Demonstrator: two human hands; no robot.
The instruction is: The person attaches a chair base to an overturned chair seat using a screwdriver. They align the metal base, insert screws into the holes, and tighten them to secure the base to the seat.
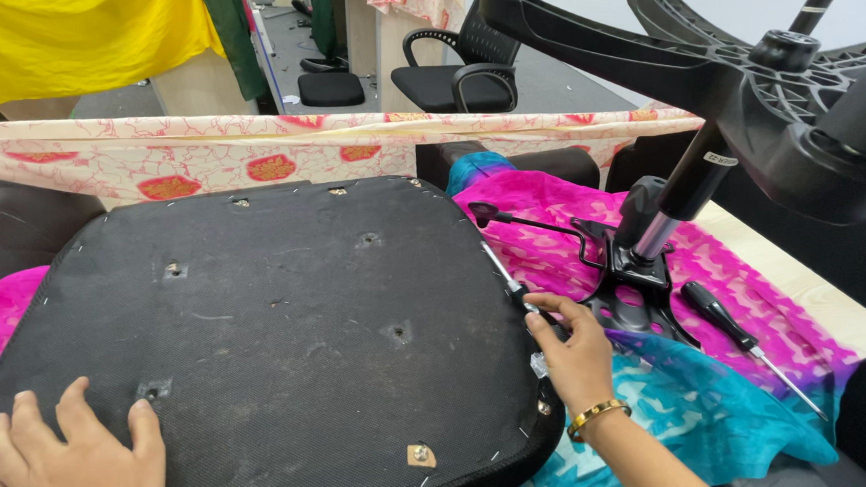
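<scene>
Slippage is my worry: my right hand [565,347] pinches a screwdriver [504,276] at the upturned seat pad's [278,324] three o'clock edge, my left hand [70,447] spread flat at seven, so the tip could skid.

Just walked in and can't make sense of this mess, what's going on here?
A person is working on an office chair that is taken apart. The seat lies upside down on bright pink and teal cloth. The left hand rests flat on its near corner. The right hand holds a thin tool against the seat's right edge. Beside it, the chair base lies tipped over, its gas cylinder fixed to a metal plate. A screwdriver lies unused on the cloth.
</scene>
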